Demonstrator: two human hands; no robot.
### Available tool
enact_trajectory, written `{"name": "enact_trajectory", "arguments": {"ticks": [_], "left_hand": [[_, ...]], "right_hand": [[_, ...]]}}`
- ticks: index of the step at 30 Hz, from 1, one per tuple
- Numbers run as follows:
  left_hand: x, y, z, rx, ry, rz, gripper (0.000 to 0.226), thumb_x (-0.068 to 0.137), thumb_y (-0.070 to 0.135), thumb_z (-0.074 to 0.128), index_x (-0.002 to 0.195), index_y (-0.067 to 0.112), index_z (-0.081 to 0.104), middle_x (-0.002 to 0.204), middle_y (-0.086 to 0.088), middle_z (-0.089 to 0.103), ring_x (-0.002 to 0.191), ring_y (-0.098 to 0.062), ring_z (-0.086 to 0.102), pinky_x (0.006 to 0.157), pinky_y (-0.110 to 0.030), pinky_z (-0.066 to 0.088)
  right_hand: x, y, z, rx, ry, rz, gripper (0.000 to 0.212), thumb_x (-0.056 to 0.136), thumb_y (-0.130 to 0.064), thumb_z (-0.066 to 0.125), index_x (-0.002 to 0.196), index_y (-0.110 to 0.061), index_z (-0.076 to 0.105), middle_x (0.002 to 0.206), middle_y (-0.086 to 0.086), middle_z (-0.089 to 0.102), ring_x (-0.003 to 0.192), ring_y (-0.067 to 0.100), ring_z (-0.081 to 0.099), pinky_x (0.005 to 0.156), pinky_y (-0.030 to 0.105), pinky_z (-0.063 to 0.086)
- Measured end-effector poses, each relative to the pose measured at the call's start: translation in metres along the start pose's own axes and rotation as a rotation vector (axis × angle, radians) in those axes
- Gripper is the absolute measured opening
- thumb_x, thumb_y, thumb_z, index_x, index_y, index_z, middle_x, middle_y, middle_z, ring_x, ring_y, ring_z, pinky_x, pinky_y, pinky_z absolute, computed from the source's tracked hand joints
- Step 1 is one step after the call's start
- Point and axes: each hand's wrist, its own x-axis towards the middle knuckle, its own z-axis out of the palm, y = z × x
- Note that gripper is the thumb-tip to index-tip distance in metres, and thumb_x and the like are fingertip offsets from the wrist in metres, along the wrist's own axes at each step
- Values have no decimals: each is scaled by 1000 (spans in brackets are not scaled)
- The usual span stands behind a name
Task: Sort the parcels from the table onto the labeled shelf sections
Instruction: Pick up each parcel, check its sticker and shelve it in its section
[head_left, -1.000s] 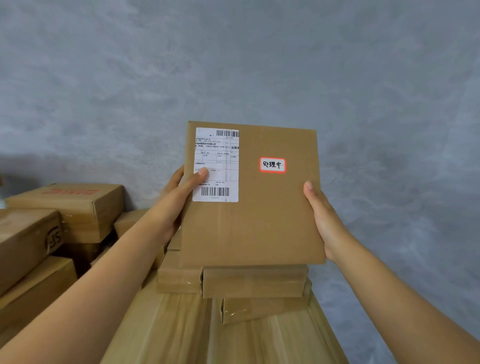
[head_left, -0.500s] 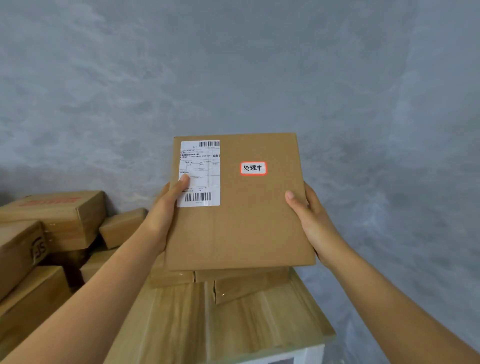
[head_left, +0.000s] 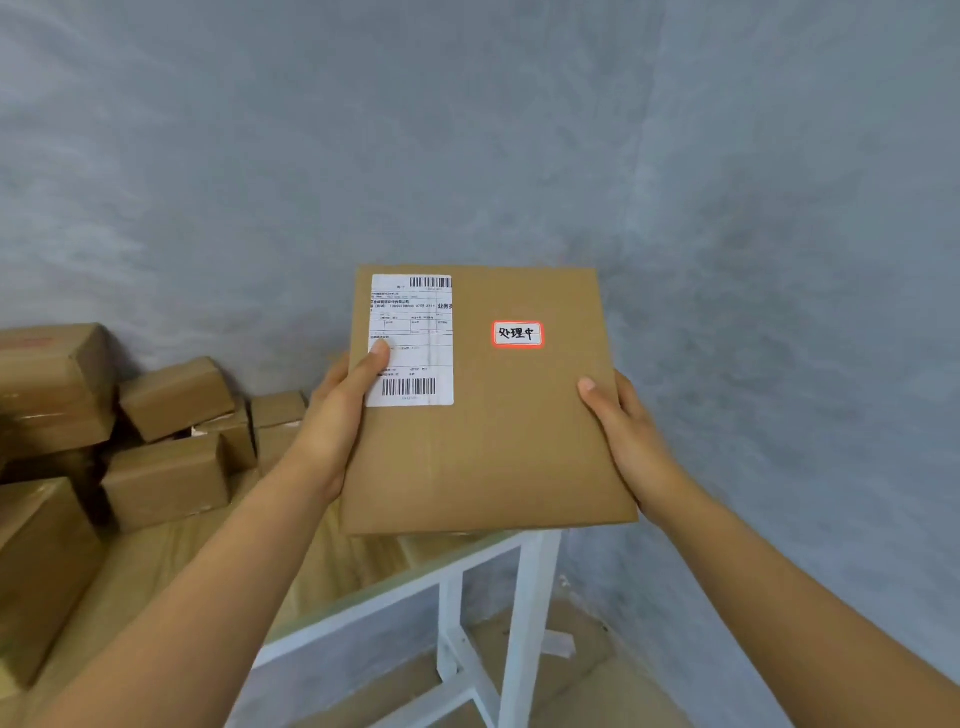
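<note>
- Parcel held up above tabletop edge, face toward camera, likely so sticker reads.
- Left hand and right hand each grasp a side edge, thumbs on front.

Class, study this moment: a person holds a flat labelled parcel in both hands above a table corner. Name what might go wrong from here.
1. The flat parcel is held only at its side edges by the left hand and right hand; it might slip.
2. The left thumb covers part of the shipping label, so a detail may be missed.
3. No shelf is in view; turning could knock the parcel against the table corner.
</note>
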Motion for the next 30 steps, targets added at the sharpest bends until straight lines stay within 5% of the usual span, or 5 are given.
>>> {"name": "enact_trajectory", "arguments": {"ticks": [8,13,19,26,30], "left_hand": [[-44,2,28,-75,-97,-54,43,92,44,61,125,16,67,115,-9,73,108,-29,69,96,-45,52],[-69,-4,85,-97,-239,-58,54,88,48,66,131,15,61,121,-12,70,110,-32,68,95,-49,53],[-131,-19,217,-138,-483,-77,55,88,49,66,133,18,59,123,-10,69,113,-33,66,98,-51,51],[-275,-52,390,-201,-764,-130,57,86,49,69,135,22,59,128,-9,67,117,-32,64,105,-57,44],[-362,-64,468,-212,-892,-151,55,87,48,68,135,22,59,127,-7,67,116,-31,65,104,-55,46]], "right_hand": [[-68,-28,-32,-90,89,-8,38,100,-39,54,137,-32,48,106,-20,65,75,-14,66,59,6,48],[-123,-41,-92,-144,214,-24,47,96,-50,55,140,-38,46,116,-20,65,94,-5,67,87,26,54],[-224,-69,-217,-214,415,-53,48,96,-51,54,141,-39,45,118,-26,62,99,-6,65,88,25,52],[-403,-103,-375,-299,665,18,45,96,-50,54,138,-37,47,121,-12,66,96,-1,67,80,20,53],[-502,-120,-439,-295,780,42,31,100,-40,51,130,-34,48,111,-17,63,77,-14,65,58,4,47]]}}
